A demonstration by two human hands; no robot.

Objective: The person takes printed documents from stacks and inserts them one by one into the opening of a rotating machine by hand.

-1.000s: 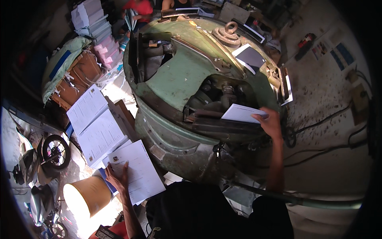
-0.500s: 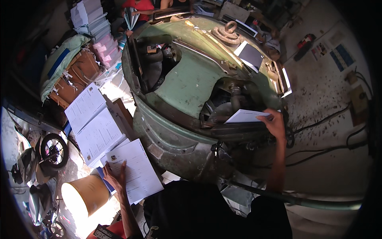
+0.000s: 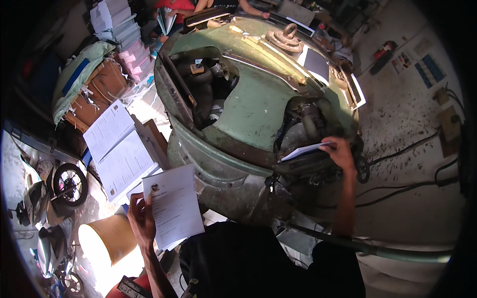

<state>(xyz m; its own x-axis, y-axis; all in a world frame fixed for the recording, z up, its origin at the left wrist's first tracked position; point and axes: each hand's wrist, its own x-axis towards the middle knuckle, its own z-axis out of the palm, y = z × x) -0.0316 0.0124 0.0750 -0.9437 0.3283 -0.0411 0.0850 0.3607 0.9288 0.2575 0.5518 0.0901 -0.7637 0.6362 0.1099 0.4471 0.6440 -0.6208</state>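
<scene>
My left hand [image 3: 142,216] is closed on the left edge of a few printed sheets [image 3: 176,208], thumb on top. They are tilted up in front of the stack of printed paper [image 3: 124,161] on the left. My right hand [image 3: 340,153] pinches the right end of a thin white paper booklet [image 3: 305,150] between thumb and fingers. That booklet lies nearly edge-on at the near right rim of a large round green machine [image 3: 251,111], in front of an opening with metal parts inside. Whether it touches the rim I cannot tell.
A yellow bucket [image 3: 109,241] stands at lower left, beside parked motorcycles [image 3: 64,186]. Behind the paper stack are a brown carton [image 3: 102,89] and tall paper piles [image 3: 117,25]. Other people [image 3: 218,6] are beyond the machine. Cables [image 3: 402,186] run along the right.
The machine's round top has turned, its near side shifting right. My left hand has lifted sheets off the pile and tilted them. The booklet in my right hand has turned nearly edge-on.
</scene>
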